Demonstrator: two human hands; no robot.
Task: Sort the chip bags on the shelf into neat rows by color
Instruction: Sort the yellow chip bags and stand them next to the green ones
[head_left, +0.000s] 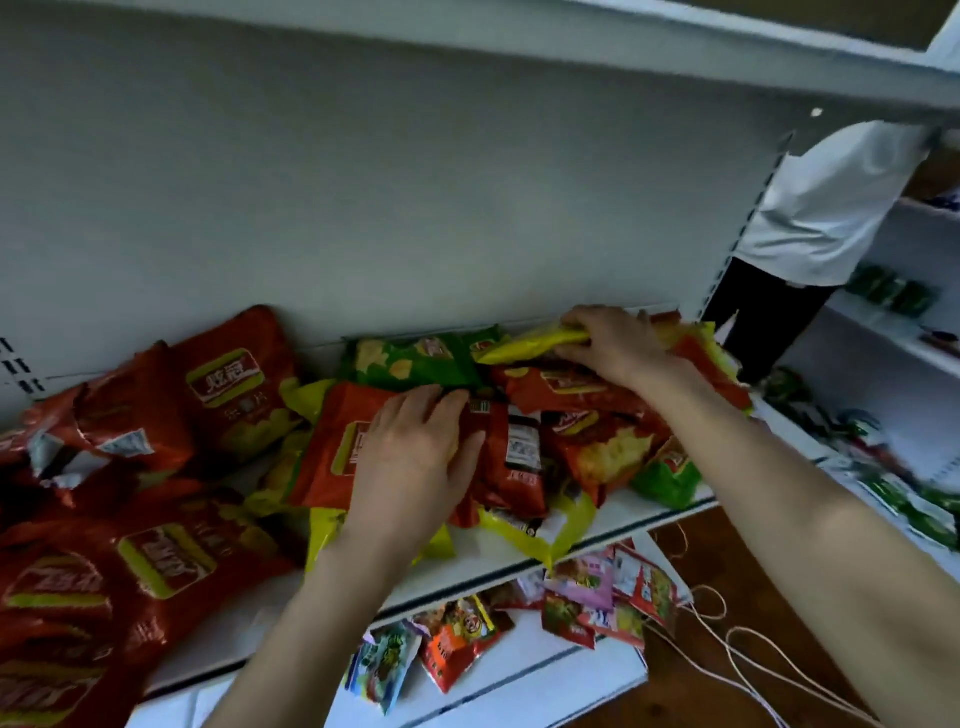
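Crowding shelf, red chip bags, yellow bag, bystander

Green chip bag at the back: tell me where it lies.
Head view, mid-shelf against the back wall: the green chip bag lies just beyond the left hand, left of the yellow bag the right hand grips.

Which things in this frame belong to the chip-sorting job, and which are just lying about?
Job: red chip bags stacked left; red bag under left hand; yellow bag gripped by right hand; green bag; shelf.
Lying about: small snack packets on the lower shelf; white cord; person in white shirt.
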